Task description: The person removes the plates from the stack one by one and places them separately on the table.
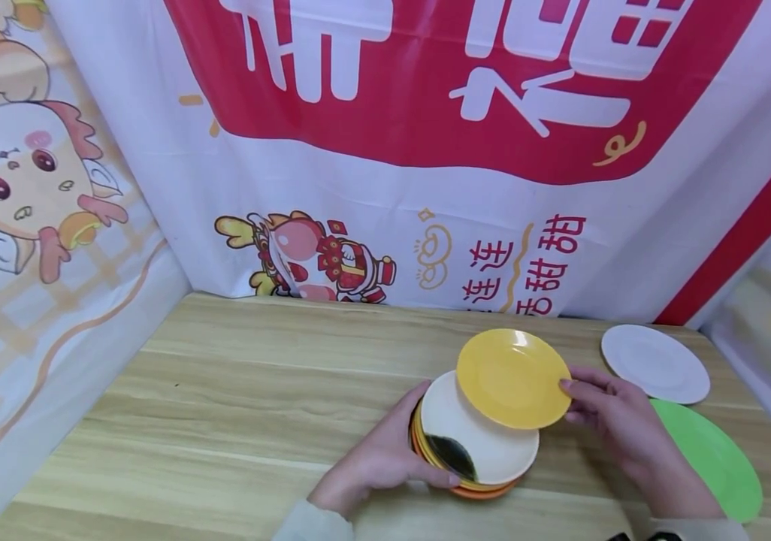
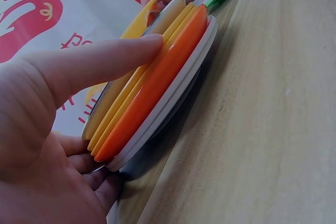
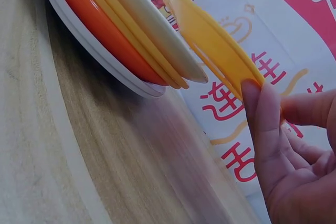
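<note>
My right hand point(image 1: 618, 421) pinches a yellow plate point(image 1: 510, 379) by its right rim, thumb on the upper face. That plate is tilted over the far part of a plate stack. On top of the stack lies a cream plate point(image 1: 487, 443) with a dark leaf-shaped patch. Below it, in the left wrist view, come yellow plates point(image 2: 139, 85), an orange plate point(image 2: 157, 90) and white plates point(image 2: 202, 59). My left hand point(image 1: 388, 454) grips the stack from the left, its thumb along the near rim and fingers round the far side. The right wrist view shows a gap between the yellow plate point(image 3: 220, 40) and the stack's near edge.
To the right, a white plate point(image 1: 656, 364) lies near the back of the wooden table point(image 1: 223, 421). A green plate point(image 1: 713, 462) sits in front of it, partly behind my right forearm. Printed cloth point(image 1: 412, 180) hangs along the table's back and left sides.
</note>
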### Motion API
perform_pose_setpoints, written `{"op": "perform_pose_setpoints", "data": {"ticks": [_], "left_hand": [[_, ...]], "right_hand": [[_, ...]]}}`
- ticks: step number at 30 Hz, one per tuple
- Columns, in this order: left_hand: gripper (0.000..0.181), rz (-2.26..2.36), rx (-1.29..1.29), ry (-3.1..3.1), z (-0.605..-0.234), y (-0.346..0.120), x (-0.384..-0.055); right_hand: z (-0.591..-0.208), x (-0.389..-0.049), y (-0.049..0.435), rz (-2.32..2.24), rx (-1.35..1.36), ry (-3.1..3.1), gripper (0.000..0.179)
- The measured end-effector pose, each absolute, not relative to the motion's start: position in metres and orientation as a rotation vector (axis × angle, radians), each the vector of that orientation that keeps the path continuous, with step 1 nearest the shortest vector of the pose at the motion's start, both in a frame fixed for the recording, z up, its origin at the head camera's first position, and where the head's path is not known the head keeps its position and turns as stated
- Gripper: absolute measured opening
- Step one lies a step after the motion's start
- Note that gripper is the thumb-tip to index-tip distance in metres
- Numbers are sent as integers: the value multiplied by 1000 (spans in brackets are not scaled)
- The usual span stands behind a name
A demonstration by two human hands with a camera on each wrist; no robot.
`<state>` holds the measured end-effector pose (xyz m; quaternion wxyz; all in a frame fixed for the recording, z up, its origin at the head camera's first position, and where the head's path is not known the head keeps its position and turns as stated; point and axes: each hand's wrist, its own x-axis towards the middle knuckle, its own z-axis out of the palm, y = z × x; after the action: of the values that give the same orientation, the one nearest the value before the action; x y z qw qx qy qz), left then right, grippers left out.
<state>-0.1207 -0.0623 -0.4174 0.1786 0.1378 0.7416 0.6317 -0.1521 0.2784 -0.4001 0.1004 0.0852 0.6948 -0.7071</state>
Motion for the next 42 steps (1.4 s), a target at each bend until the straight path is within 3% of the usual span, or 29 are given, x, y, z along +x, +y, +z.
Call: {"op": "perform_pose_setpoints", "data": {"ticks": [7,15,27,42], "left_hand": [[116,1783,388,2108,-417,-63,-120],[119,1806,448,2119,-421,-63,-120],[122,1777,407,2156,-422,-63,-120],[123,1783,416,2156,-423,-64,-119]], "right_hand": [[-397,-160,278,-2159,401,1997,11],[-399,-171,278,-2226,674,1922,76],[-409,-188,272,-2250,972,1900,68],[-412,-193,273,-2238,1004,1899,70]]}}
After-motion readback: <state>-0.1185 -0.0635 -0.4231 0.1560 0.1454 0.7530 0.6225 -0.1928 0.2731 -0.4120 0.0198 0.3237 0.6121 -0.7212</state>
